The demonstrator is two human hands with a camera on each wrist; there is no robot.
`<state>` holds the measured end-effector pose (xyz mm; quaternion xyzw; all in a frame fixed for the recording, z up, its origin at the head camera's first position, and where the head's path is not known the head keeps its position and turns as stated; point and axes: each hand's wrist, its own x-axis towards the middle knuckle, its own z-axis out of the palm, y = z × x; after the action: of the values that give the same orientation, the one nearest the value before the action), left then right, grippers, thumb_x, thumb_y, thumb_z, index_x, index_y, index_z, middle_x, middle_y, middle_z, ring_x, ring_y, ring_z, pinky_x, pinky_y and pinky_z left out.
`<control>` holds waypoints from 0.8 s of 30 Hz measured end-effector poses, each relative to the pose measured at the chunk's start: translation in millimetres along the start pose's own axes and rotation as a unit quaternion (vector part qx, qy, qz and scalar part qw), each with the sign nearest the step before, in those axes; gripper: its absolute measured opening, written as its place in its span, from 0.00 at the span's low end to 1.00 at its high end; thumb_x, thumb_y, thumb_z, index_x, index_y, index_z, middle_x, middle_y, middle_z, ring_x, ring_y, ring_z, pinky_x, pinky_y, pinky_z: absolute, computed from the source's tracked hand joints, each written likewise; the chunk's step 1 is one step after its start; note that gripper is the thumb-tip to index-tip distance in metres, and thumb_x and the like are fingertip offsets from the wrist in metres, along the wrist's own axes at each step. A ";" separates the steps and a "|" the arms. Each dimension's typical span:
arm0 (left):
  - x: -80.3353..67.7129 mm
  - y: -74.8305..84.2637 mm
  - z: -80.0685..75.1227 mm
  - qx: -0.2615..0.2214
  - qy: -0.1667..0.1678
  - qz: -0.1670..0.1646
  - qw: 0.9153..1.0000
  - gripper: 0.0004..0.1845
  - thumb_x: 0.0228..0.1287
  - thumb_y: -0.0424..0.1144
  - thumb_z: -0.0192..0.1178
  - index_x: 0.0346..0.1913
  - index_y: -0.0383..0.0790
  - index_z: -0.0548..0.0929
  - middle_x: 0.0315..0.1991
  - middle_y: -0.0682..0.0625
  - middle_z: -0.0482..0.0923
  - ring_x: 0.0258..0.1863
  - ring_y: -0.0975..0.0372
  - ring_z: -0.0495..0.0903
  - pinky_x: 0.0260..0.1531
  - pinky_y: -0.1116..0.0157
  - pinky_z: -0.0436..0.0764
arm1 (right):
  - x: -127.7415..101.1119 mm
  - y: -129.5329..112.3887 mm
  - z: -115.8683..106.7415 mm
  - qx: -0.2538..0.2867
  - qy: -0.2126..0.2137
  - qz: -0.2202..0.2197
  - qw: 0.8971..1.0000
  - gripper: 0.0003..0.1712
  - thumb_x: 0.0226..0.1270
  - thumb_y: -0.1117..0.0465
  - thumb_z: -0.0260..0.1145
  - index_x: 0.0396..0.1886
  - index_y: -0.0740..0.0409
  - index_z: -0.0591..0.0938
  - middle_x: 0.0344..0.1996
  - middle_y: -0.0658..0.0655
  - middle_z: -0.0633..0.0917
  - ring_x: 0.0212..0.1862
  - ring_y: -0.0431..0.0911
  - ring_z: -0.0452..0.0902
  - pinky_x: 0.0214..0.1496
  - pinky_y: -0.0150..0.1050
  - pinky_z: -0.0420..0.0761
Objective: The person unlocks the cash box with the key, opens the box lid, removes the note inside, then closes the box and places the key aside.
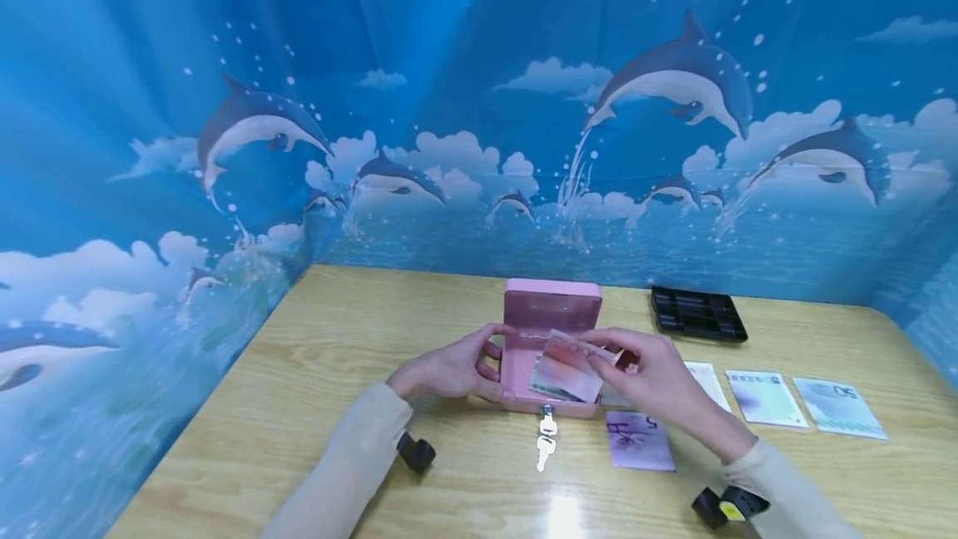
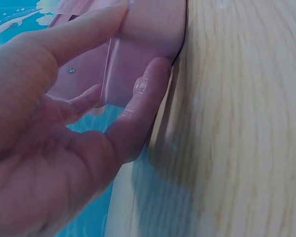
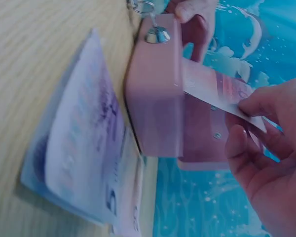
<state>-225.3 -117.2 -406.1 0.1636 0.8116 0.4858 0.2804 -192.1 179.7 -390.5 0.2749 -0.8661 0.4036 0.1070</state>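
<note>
A person's right hand (image 1: 659,377) is pinching a reddish paper banknote (image 1: 570,366) between thumb and fingertips, holding it over the open pink metal cash box (image 1: 550,331) at the middle of the pale wood-grain table (image 1: 314,373). The left hand (image 1: 449,368) is bracing the box's left wall, thumb and fingers curled against its smooth, rounded corner. Two silver keys (image 1: 546,439) are hanging from the lock at the front — glinting on the tabletop. Four more notes are lying flat to the right: a purple note (image 1: 639,439) nearest, a white note (image 1: 707,381) partly hidden behind the right hand, then two pale blue-green notes (image 1: 801,402). One black plastic coin tray (image 1: 698,314) is sitting behind them, beneath a glossy dolphin-print backdrop (image 1: 674,81).
</note>
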 end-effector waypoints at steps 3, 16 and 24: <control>1.2 1.0 -0.3 0.003 0.002 0.000 1.000 0.47 0.58 0.36 0.75 0.77 0.54 0.60 0.60 0.45 0.75 0.54 0.56 0.81 0.61 0.54 0.82 | -2.5 0.1 -9.1 -0.008 0.019 0.006 1.000 0.16 0.66 0.68 0.71 0.51 0.49 0.89 0.42 0.50 0.92 0.25 0.34 0.76 0.25 0.32 0.81; -0.9 -0.8 0.8 -0.010 -0.004 -0.001 1.000 0.51 0.57 0.34 0.75 0.79 0.54 0.57 0.58 0.44 0.75 0.49 0.57 0.82 0.54 0.58 0.86 | -25.7 -2.5 -41.5 -0.009 -0.005 0.114 0.993 0.12 0.72 0.56 0.69 0.53 0.45 0.88 0.40 0.48 0.89 0.24 0.38 0.70 0.22 0.32 0.71; -0.3 0.6 0.4 -0.016 -0.004 -0.005 1.000 0.50 0.57 0.32 0.74 0.79 0.55 0.58 0.58 0.43 0.75 0.49 0.56 0.82 0.52 0.59 0.86 | -42.7 11.4 -65.1 0.003 -0.043 0.123 0.991 0.13 0.72 0.59 0.68 0.54 0.49 0.87 0.47 0.54 0.89 0.24 0.39 0.71 0.22 0.34 0.72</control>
<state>-224.9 -116.8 -405.6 0.1573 0.8036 0.4963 0.2885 -165.6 251.6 -372.8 0.1835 -0.8959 0.4043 0.0182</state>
